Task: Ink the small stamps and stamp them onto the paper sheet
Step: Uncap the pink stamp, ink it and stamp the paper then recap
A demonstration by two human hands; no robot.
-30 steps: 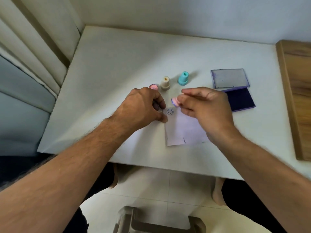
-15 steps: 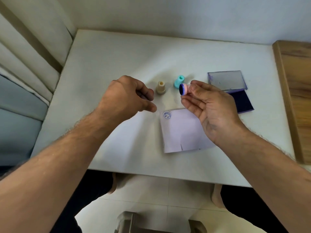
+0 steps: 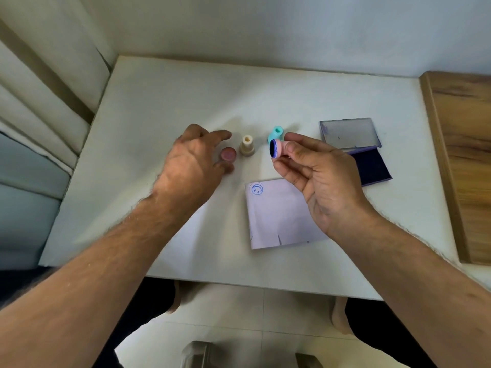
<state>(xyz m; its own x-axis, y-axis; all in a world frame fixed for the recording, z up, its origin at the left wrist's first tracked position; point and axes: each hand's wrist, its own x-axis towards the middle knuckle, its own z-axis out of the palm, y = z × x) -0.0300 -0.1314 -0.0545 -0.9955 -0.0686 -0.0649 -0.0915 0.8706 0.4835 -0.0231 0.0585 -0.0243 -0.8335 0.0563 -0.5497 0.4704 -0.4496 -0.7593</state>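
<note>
One print is down so far: a blue smiley ring sits in the top left corner of the paper sheet, and the rest of that pale, smooth sheet is bare, so most of the stamping looks still to do. The right hand pinches the pink stamp by its body, lifted above the tabletop, its round face turned sideways and dark with ink. The left hand hovers with fingers loosely spread over a small pink cap (the stamp's lid, I'd guess), gripping nothing. A beige stamp stands upright just beside the cap, and a teal stamp stands behind the pink one; both appear unused. The ink pad lies open to the right, deep blue and matte, its clear plastic lid flipped back.
</note>
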